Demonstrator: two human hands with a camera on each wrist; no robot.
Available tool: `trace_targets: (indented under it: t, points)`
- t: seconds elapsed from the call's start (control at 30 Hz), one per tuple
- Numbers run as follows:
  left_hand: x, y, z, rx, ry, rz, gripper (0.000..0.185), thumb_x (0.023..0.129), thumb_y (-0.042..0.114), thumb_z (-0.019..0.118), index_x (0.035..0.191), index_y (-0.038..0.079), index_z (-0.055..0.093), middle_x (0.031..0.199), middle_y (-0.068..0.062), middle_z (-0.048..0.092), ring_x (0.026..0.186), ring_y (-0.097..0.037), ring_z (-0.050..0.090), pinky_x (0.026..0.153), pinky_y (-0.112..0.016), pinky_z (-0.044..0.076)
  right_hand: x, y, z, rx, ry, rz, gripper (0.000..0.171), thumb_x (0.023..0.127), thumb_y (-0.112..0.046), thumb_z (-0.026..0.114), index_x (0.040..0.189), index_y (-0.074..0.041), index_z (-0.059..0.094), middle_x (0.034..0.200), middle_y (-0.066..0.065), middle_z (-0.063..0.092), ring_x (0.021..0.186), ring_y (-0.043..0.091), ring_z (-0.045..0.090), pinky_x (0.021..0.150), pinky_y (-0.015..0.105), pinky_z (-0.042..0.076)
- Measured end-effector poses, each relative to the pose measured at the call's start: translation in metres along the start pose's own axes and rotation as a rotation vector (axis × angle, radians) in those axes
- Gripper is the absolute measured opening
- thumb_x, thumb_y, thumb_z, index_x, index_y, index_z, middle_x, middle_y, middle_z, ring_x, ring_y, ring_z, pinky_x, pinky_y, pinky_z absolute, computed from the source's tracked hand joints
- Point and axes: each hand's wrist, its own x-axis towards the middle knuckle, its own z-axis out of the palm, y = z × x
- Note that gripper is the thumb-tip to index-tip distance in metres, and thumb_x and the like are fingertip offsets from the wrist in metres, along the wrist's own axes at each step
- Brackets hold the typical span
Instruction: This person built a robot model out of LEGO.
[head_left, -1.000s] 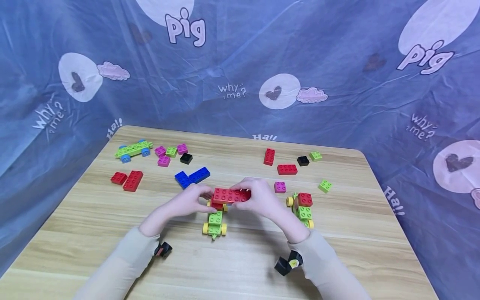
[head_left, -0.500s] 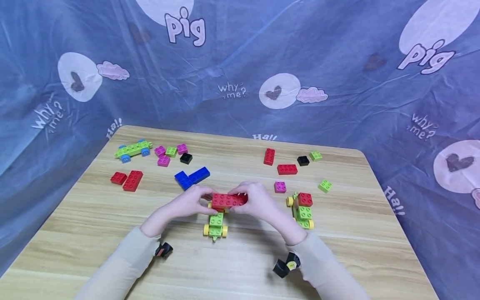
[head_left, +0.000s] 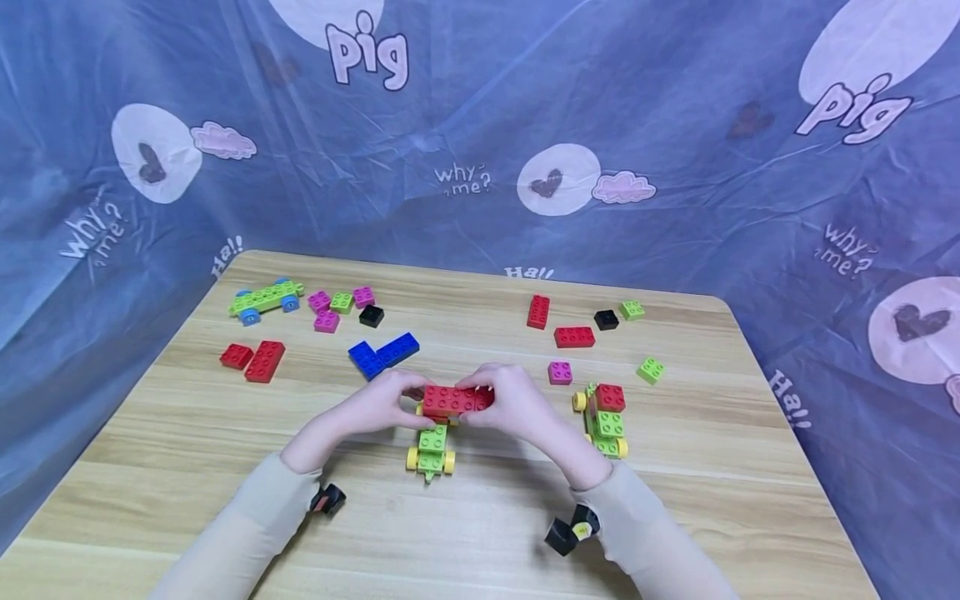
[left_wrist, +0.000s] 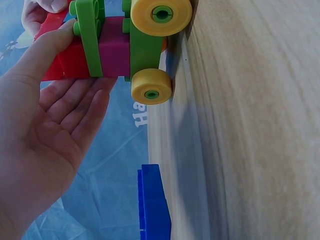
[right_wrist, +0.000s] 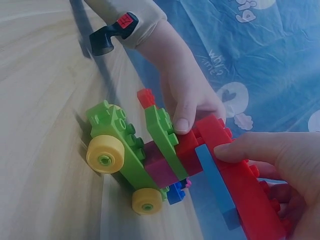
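Note:
In front of me stands a toy brick car [head_left: 431, 454] with a green wheeled base, yellow wheels, a purple brick [right_wrist: 161, 165], a green brick [right_wrist: 165, 142] and a red brick [right_wrist: 188, 152] stacked up. My left hand [head_left: 378, 404] grips that stack from the side, thumb on the red brick. Over the top lies a row of red bricks [head_left: 450, 400], with a blue piece [right_wrist: 217, 187] along its underside. My right hand [head_left: 510, 404] pinches the right end of this row. In the right wrist view the row's near end appears tilted against the stack; whether its studs are engaged I cannot tell.
A second brick car [head_left: 606, 423] stands to the right. Two blue bricks [head_left: 397, 350] lie just beyond my left hand. Several loose bricks and a green base with blue wheels [head_left: 266, 300] sit farther back. A printed blue cloth [head_left: 480, 125] hangs behind the table.
My right hand has shifted slightly left and toward me with the red row, bringing it over the stack. In the last half second both hands hold almost still.

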Motion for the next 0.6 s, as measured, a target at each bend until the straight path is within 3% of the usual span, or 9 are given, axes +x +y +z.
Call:
trace_targets:
  t: [0.6]
  points:
    - [0.0004, -0.0018, 0.0005, -0.019, 0.003, 0.017, 0.035, 0.082, 0.026, 0.079, 0.109, 0.006, 0.07, 0.104, -0.005, 0.074, 0.098, -0.021, 0.069, 0.086, -0.033, 0.057, 0.0002, -0.0031, -0.003, -0.008, -0.022, -0.004, 0.035, 0.071, -0.015, 0.085, 0.104, -0.008, 0.077, 0.091, 0.004, 0.072, 0.08, 0.011, 0.061, 0.066, 0.019, 0.047]
